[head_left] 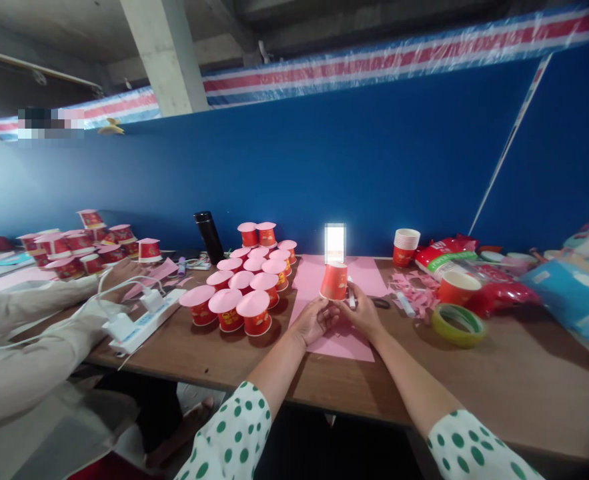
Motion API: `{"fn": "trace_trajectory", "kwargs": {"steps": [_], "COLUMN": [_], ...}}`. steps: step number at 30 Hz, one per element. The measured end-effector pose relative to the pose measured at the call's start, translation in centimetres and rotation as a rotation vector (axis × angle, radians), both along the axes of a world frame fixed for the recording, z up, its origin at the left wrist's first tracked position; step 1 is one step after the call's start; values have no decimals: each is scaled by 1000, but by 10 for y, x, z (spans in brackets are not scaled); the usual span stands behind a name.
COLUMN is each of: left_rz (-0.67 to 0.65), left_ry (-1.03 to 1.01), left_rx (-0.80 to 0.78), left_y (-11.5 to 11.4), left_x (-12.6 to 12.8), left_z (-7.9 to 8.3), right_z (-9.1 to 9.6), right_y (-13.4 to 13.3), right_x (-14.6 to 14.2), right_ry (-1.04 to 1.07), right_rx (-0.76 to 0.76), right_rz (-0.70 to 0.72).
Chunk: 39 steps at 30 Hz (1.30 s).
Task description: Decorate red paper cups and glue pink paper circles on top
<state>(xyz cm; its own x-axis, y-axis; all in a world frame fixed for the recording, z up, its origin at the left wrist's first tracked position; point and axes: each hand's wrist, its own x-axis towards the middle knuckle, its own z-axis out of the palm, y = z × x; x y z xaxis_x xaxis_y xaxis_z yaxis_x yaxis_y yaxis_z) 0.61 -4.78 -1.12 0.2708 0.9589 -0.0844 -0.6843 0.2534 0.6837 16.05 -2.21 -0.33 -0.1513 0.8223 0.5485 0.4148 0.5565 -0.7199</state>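
Note:
An upside-down red paper cup (334, 281) is in front of me, above pink paper (344, 343). My left hand (318, 321) has its fingers curled at the cup's lower left rim. On the other side, my right hand (363, 312) grips the rim at the lower right. A small white object (351, 293) shows beside my right fingers; its kind is unclear. To the left stand several upturned red cups (254, 313), each topped with a pink paper disc (253, 303).
A roll of tape (458, 327), pink scraps (417, 290), a glue stick (405, 304) and stacked cups (405, 248) lie right. Left are a power strip (149, 320), a black bottle (208, 238) and another person's arm (59, 333). A blue partition (324, 167) stands behind.

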Motion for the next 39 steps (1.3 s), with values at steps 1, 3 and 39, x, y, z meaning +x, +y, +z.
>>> {"fn": "trace_trajectory", "kwargs": {"steps": [1,3,39], "left_rz": [1,2,61], "left_ry": [0,2,13], "left_rx": [-2,-9,-44], "left_y": [0,1,-2], "left_x": [0,0,4], "left_z": [0,0,6], "right_z": [-1,-2,-5], "right_y": [0,1,1], "right_x": [0,0,2], "right_ry": [2,5,-3], "right_rx": [0,-7,49], "right_rz": [-1,-7,-236]}}
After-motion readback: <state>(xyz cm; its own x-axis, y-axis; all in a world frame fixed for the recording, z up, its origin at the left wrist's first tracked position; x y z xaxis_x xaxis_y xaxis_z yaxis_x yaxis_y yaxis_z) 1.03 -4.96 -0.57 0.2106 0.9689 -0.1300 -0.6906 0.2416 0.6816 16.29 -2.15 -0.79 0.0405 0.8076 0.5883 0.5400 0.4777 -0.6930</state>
